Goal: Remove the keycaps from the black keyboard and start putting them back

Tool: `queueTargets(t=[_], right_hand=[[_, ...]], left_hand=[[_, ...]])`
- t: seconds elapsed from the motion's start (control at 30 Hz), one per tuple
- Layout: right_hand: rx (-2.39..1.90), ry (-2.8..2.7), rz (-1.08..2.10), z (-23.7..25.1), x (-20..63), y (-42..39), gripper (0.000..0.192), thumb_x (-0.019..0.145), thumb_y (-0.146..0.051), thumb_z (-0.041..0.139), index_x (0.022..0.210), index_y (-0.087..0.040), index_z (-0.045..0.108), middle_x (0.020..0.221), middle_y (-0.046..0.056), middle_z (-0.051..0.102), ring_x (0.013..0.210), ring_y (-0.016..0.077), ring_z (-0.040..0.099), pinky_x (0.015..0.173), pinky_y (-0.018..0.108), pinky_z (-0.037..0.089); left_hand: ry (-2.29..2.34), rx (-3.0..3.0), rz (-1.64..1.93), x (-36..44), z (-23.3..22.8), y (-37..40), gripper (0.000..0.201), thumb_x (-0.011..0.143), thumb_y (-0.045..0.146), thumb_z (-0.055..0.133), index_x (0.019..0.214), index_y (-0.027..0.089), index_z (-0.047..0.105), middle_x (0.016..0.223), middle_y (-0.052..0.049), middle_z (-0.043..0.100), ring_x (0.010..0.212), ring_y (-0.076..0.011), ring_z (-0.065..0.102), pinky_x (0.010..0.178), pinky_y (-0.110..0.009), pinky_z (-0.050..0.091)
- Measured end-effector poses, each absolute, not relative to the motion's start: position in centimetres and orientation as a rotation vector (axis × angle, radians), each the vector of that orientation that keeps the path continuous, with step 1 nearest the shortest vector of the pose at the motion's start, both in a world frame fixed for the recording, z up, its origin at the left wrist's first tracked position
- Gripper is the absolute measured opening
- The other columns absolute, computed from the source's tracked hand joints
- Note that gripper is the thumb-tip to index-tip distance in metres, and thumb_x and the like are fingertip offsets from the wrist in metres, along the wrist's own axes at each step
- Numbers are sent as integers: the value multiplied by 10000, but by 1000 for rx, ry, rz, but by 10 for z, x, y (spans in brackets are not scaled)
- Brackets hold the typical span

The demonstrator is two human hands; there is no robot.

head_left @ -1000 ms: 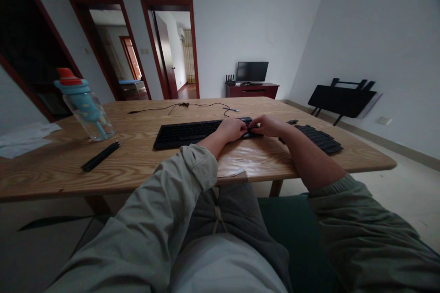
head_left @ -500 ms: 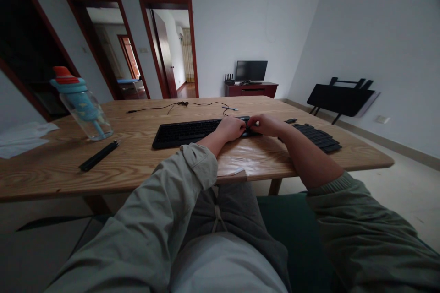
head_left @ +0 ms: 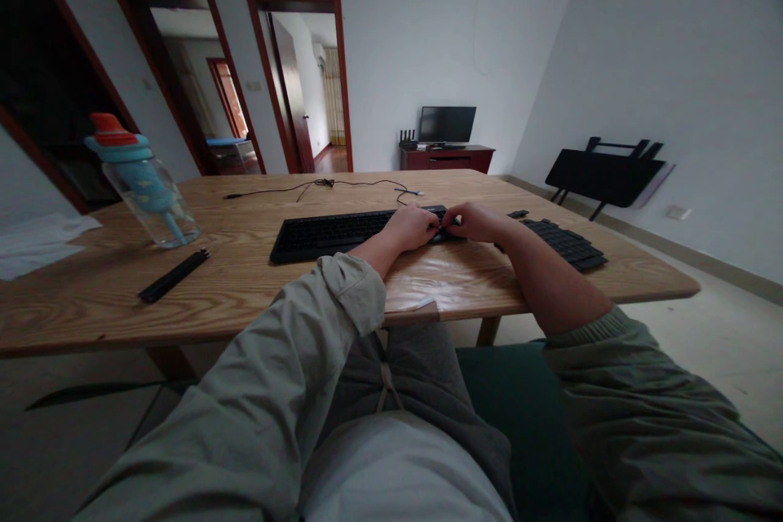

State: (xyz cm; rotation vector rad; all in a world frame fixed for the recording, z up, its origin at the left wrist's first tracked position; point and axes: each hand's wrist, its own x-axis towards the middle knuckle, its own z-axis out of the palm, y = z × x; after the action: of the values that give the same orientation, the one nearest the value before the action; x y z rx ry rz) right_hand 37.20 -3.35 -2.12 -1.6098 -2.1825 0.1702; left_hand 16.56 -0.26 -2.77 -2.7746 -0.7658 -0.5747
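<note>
A black keyboard (head_left: 330, 236) lies on the wooden table, and both of my hands meet over its right end. My left hand (head_left: 411, 227) rests on the keyboard with fingers bent together; what they grip, if anything, is hidden. My right hand (head_left: 475, 223) is closed in a pinch just beside the left fingertips, on something small and dark that I cannot make out. To the right of my right forearm lie several rows of loose black keycaps (head_left: 566, 245). Beyond my right wrist sits a small black piece (head_left: 519, 214).
A water bottle (head_left: 150, 192) with a red and blue lid stands at left, near white tissue (head_left: 42, 245). Long black pieces (head_left: 174, 276) lie before it. A thin black cable (head_left: 324, 183) runs across the far side of the wooden table (head_left: 245, 302).
My hands stay almost in the same place over the keyboard, with only slight finger motion. The whole view has shifted a little.
</note>
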Motion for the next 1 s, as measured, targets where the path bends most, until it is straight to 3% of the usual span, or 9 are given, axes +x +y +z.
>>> queueTargets(t=[1.0], right_hand=[[-1667,-2283,114,-16,371,-38,303,798,-256,592,1024,-234,794,777,7,723,618,125,531,637,260,419]], left_hand=[[-718,-2769,-528,166,-28,-2,304,931,279,510,1025,206,790,1004,-74,782,935,-234,693,838,-322,499]])
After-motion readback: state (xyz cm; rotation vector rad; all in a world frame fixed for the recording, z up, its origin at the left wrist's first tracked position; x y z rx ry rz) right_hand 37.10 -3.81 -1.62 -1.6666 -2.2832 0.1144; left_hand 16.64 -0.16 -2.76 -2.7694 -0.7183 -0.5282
